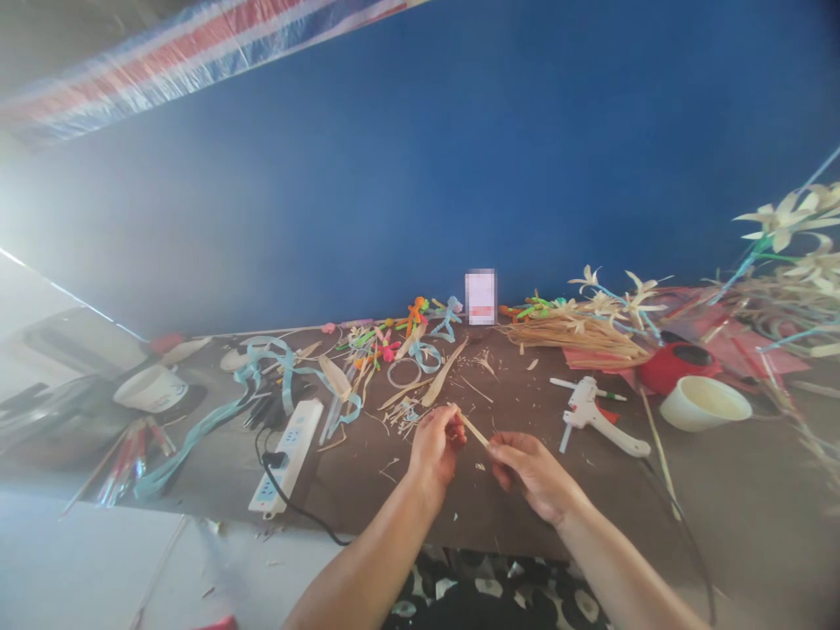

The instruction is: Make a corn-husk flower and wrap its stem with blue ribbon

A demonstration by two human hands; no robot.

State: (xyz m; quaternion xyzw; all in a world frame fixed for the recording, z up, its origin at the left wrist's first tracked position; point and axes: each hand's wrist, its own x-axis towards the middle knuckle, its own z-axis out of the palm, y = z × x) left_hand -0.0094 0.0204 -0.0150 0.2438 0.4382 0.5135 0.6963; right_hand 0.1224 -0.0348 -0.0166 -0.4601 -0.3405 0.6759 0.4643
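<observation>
Between my two hands runs a thin pale strip [473, 430], which looks like dried husk or straw. My left hand [436, 444] pinches its upper left end between thumb and fingers. The lower right end is in the closed fingers of my right hand [530, 471]. Both hands are just above the brown table, near its front edge. Beyond them lies a pale husk leaf [444, 374] among small scraps. To the right of my right hand, a white hot glue gun [596, 415] rests on its side.
A white power strip [287, 455] with a black cord lies at left, near blue ribbon [190, 451]. Colourful pipe-cleaner flowers [387, 343] line the back. At right stand a cream bowl [705, 404], a red container [675, 367] and husk flowers [640, 302]. A white cup [150, 389] is far left.
</observation>
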